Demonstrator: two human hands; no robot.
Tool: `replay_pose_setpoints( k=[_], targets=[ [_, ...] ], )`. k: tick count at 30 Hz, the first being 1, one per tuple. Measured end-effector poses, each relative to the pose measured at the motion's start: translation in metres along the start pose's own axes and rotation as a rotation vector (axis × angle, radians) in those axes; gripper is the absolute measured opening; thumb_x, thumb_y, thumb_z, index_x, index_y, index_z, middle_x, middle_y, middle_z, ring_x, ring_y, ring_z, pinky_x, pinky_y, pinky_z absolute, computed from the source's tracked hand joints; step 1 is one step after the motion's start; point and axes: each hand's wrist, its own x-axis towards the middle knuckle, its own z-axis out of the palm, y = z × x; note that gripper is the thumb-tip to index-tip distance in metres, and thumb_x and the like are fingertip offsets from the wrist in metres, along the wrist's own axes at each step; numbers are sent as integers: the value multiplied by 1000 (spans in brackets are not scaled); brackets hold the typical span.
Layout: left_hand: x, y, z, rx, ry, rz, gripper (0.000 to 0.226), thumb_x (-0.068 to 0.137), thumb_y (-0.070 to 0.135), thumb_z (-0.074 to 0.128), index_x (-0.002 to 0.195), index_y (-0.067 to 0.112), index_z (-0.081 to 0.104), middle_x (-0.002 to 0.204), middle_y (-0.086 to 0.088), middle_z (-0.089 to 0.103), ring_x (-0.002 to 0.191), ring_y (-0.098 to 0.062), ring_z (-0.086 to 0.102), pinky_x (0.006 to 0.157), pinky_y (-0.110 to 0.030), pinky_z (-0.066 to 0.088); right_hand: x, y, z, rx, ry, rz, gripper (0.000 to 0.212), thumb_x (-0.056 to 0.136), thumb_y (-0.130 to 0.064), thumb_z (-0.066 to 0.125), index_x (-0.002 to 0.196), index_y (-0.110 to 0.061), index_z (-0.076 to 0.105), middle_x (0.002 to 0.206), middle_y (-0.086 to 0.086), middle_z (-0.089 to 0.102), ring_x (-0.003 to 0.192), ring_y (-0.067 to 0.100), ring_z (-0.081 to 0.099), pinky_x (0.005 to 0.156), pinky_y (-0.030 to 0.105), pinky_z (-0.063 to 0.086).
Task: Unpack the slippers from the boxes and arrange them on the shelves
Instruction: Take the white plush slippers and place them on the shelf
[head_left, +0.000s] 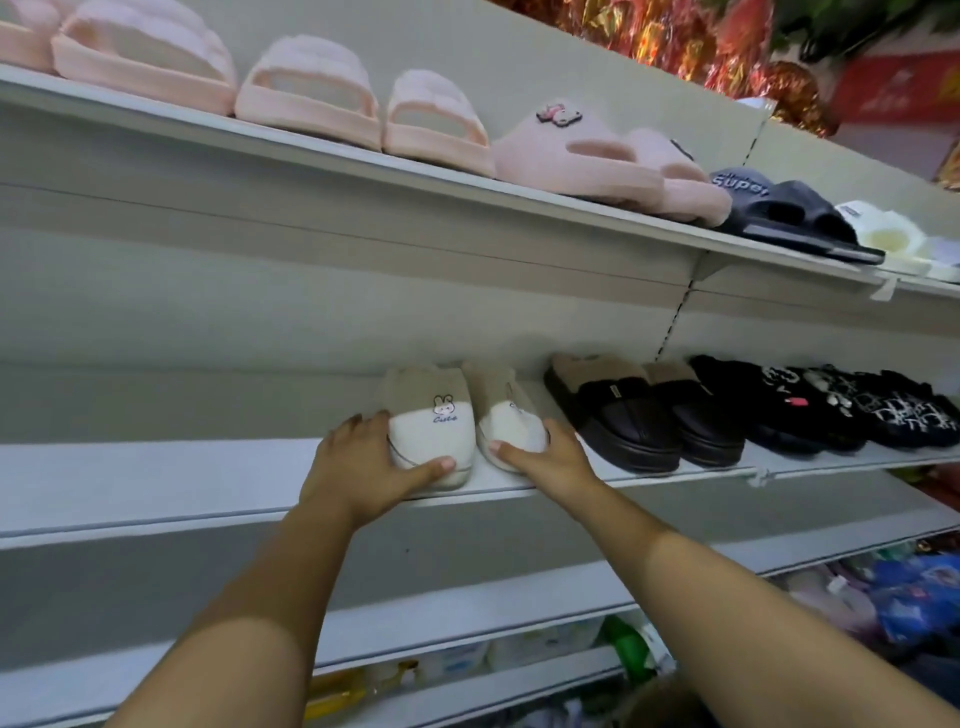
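Observation:
Two beige-and-white plush slippers stand toe-out on the middle shelf. The left slipper has a small rabbit patch. My left hand grips its toe, thumb across the front and fingers round its left side. The right slipper leans slightly. My right hand holds its toe, thumb in front and fingers on its right side. No box is in view.
Right of the pair stand black platform slippers and black patterned ones. The top shelf carries several pink slippers, a dark slide and cream ones. The middle shelf's left part is bare. Lower shelves hold packaged goods.

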Motion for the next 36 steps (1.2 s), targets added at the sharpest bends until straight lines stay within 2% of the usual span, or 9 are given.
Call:
replay_pose_setpoints(
  k=[7,11,14,17,22,26,32,34,36],
  targets=[
    [4,-3,9,13,70,-20,88,68,95,43,115,23,63,115,-4,66,109,-27,57,91,-41,50,-4,10,3,-13,78,-111,64,78,-56,78,132,-27,60,127,-5,65,118,17,58,101,37,48],
    [6,-4,11,93,57,-6,88,74,94,25,112,24,62,117,-3,66,111,-28,56,91,-40,48,-8,12,4,-42,132,-143,64,83,-50,76,137,-23,57,133,1,61,124,21,54,103,32,43],
    [7,-4,10,122,19,7,74,84,87,30,115,27,60,125,0,65,117,-28,54,93,-40,46,-10,11,6,-52,166,-136,62,84,-45,77,138,-20,57,135,5,60,126,24,52,101,27,39],
    [6,-3,9,146,-1,13,66,88,82,30,119,30,57,132,3,63,123,-27,50,97,-41,42,-10,12,8,-58,192,-130,63,83,-47,78,136,-17,59,133,7,62,126,26,53,102,29,41],
    [3,4,5,247,-76,46,77,88,83,28,148,36,39,151,5,49,137,-28,40,107,-47,34,-8,11,6,-96,132,-106,73,82,-57,75,141,-18,54,139,7,58,130,25,50,105,31,40],
    [0,9,1,273,-126,23,81,89,83,28,156,38,28,158,4,42,144,-28,32,111,-49,31,-13,5,-5,-124,25,-77,82,83,-60,72,148,-19,45,148,7,49,136,26,44,109,33,38],
    [-10,14,-8,221,-107,41,78,89,83,32,152,37,36,153,1,49,141,-28,37,110,-47,33,-29,9,-37,-248,-67,-124,78,78,-67,67,140,-23,49,139,6,57,132,28,49,104,35,44],
    [-19,15,-9,232,-102,78,88,82,86,27,149,31,43,150,0,52,138,-27,42,109,-45,38,-39,8,-55,-345,-111,-201,77,83,-62,69,143,-21,46,146,7,52,136,31,45,106,34,40],
    [-27,20,-11,239,-93,113,95,78,87,26,148,25,46,152,-2,50,138,-28,43,109,-44,41,-48,9,-75,-440,-156,-269,85,88,-58,69,155,-17,35,159,6,37,146,29,33,116,33,30]
  ],
)
